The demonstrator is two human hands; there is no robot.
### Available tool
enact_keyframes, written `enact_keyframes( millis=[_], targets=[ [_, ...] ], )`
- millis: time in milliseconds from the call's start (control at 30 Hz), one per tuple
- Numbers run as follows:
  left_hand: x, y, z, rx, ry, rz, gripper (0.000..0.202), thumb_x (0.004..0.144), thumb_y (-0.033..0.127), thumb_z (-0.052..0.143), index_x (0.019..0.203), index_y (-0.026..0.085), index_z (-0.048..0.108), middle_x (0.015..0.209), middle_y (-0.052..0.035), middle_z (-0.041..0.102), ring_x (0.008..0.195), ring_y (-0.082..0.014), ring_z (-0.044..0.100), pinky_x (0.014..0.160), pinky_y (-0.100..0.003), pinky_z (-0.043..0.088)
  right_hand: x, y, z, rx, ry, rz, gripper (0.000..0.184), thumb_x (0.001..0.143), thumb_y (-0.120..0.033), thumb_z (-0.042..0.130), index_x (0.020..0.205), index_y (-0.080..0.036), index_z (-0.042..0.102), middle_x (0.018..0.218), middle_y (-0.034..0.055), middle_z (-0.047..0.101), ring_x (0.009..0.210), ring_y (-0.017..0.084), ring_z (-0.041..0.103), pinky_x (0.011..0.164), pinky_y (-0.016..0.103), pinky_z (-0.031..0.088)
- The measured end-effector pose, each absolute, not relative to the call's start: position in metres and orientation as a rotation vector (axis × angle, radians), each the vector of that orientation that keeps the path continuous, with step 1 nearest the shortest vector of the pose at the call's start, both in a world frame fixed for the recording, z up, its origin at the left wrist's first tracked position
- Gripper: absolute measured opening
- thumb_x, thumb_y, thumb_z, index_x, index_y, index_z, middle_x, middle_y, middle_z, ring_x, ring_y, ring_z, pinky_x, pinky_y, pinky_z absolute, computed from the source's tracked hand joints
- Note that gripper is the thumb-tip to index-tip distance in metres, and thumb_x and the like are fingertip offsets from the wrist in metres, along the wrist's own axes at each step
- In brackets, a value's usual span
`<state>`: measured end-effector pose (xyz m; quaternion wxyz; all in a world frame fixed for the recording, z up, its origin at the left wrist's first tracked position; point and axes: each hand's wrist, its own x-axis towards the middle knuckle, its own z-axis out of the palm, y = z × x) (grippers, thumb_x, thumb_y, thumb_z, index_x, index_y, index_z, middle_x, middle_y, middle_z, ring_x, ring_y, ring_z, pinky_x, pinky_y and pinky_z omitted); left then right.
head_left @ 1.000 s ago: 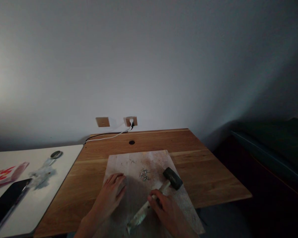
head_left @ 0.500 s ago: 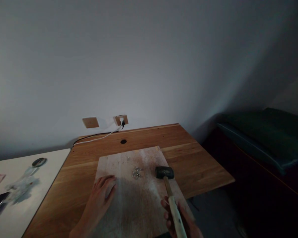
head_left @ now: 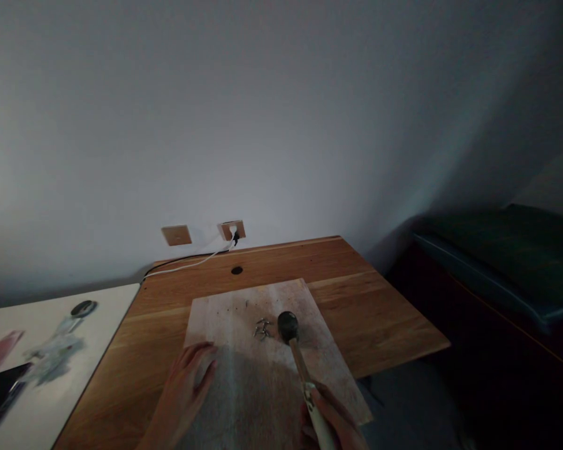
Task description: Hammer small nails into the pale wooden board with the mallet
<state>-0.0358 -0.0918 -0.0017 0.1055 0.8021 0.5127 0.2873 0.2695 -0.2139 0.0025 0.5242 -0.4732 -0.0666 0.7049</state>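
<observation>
My right hand [head_left: 326, 415] is wrapped round the pale handle of a rubber mallet [head_left: 288, 327]. The mallet's black head is over the wooden board [head_left: 244, 381], just right of a small pile of screws or nails [head_left: 263, 327]; their exact kind is too small to tell. On the left edge of the board lies my left hand [head_left: 190, 381], its fingers slightly bent and the thumb apart, with nothing in it. Toward the board's far side runs a row of small dark marks, and one small upright piece [head_left: 246, 303] stands among them.
The board lies on a brown wooden table [head_left: 389, 319]. On a white surface [head_left: 103, 319] at the left are a roll of tape [head_left: 83, 309], a crumpled clear bag [head_left: 56, 356] and a dark phone-like object [head_left: 0, 394]. Cables [head_left: 187, 265] run to a wall socket [head_left: 233, 230]. A green cushion [head_left: 507, 256] is at the right.
The mallet has moved left toward the small metal pile, and its head has turned. My right hand has rotated with it. My left hand stays on the board; the view has shifted slightly.
</observation>
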Motion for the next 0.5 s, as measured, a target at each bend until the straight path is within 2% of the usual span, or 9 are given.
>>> enact_keyframes(
  millis=[133,300,500],
  targets=[
    [-0.0372,-0.0921,-0.0039,2.351,1.514,0.850,0.029,0.096,0.044,0.049,0.111,0.028,0.069,0.117,-0.0046,0.070,0.108,-0.0244,0.069,0.097,-0.042,0.058,0.2696,-0.2106,0.0049,-1.037,-0.156,1.776,0.045,0.068,-0.050,0.087,0.093,-0.020,0.066,0.071,-0.0020,0.068,0.061,0.017,0.068,0.058,0.027,0.053],
    [-0.0374,-0.0929,-0.0032,2.316,1.527,0.838,0.030,0.095,0.043,0.050,0.111,0.028,0.070,0.119,-0.0059,0.070,0.109,-0.0253,0.068,0.098,-0.044,0.057,0.2669,-0.2097,0.0007,-0.906,-0.181,1.808,0.049,0.065,-0.048,0.090,0.097,-0.022,0.062,0.075,-0.0039,0.068,0.057,0.017,0.067,0.055,0.030,0.052],
    [-0.0345,-0.0923,0.0016,2.324,1.513,0.857,0.027,0.095,0.042,0.051,0.109,0.029,0.069,0.117,-0.0048,0.071,0.109,-0.0248,0.069,0.097,-0.042,0.059,0.2706,-0.2112,0.0093,-0.891,-0.231,1.824,0.044,0.070,-0.044,0.087,0.099,-0.020,0.064,0.083,0.0003,0.071,0.067,0.017,0.069,0.061,0.030,0.053]
  ],
)
